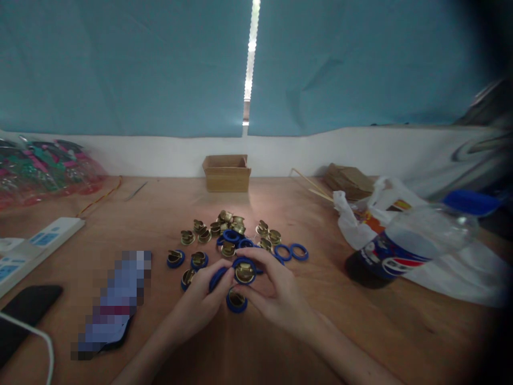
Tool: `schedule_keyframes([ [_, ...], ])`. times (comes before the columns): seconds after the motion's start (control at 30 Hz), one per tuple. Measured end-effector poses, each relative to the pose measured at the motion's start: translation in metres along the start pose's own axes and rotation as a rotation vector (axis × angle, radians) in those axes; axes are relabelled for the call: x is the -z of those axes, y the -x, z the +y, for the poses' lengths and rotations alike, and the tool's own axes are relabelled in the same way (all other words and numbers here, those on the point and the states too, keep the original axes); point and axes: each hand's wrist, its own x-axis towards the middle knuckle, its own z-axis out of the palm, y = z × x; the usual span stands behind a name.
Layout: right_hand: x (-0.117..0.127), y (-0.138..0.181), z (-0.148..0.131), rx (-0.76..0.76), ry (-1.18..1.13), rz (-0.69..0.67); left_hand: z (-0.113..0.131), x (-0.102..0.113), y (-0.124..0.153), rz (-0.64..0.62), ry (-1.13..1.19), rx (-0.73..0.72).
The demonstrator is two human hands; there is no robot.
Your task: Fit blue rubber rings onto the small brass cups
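My right hand (280, 294) has its fingers and thumb curled round a brass clip disc (244, 272) set in a blue ring. A second blue ring (217, 278) is pinched in my left hand (200, 297); whether it holds a disc is hidden. The left fingertips meet the left edge of the right hand's piece. Just below lies another ringed brass disc (236, 301) on the table. Several ringed discs (175, 258) lie left of my hands. Beyond them are a heap of bare brass discs (230, 219) and loose blue rings (299, 252).
A small open cardboard box (227, 179) stands at the back. On the right, a Pepsi bottle (401, 251) leans over a white plastic bag (452, 278). A phone with a blurred screen (116, 305), a power strip (44, 243) and a black object (30, 315) with a white cable lie left.
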Motion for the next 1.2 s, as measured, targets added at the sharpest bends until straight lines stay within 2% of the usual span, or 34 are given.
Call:
schedule_keyframes([
  [0.17,0.002,-0.006,-0.007,-0.277,-0.53,-0.042,-0.001,0.001,-0.002,0.009,0.063,0.071],
  [0.23,0.006,-0.009,-0.007,-0.362,-0.634,-0.084,0.0,0.002,-0.002,0.013,0.065,0.089],
  [0.33,0.009,-0.012,-0.003,-0.456,-0.64,-0.144,0.004,0.005,-0.003,0.015,0.057,0.09],
  [0.47,0.006,-0.011,0.001,-0.49,-0.651,-0.185,0.004,0.005,-0.003,0.004,0.065,0.099],
  [0.7,0.003,-0.007,0.005,-0.491,-0.617,-0.171,0.004,0.004,-0.002,0.032,0.066,0.078],
  [0.87,-0.001,-0.005,0.007,-0.481,-0.582,-0.177,0.006,0.006,-0.003,0.065,0.025,0.116],
  [1.2,0.001,-0.004,0.007,-0.432,-0.497,-0.21,0.005,0.008,-0.005,0.06,0.021,0.083],
])
